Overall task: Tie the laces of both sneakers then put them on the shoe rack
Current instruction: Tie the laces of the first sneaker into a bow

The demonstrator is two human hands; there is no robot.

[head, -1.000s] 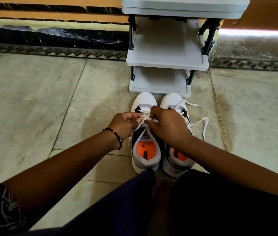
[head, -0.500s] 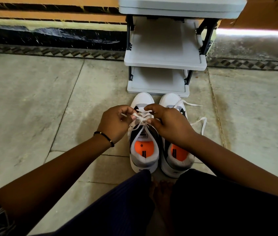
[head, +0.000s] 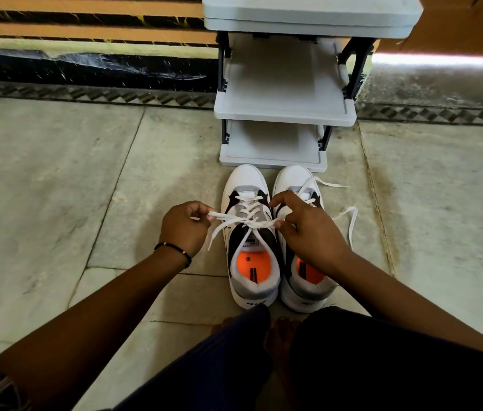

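Two white, grey and black sneakers with orange insoles stand side by side on the floor, toes toward the grey shoe rack (head: 284,111). My left hand (head: 184,228) pinches one white lace loop of the left sneaker (head: 249,188), pulled out to the left. My right hand (head: 308,229) pinches the other loop of that lace (head: 252,224) at the right, and a knot sits between them over the tongue. The right sneaker (head: 295,176) is partly covered by my right hand; its laces (head: 350,215) trail loose on the floor to the right.
The shoe rack has three grey shelves and black side posts, standing against a dark skirting with a patterned tile border (head: 86,94). My knees and a bare foot (head: 278,336) are just behind the sneakers' heels. Stone floor tiles (head: 41,188) stretch left and right.
My hands have moved apart, left hand leftward and right hand rightward, drawing the left sneaker's lace loops out sideways and tightening the knot over the tongue.
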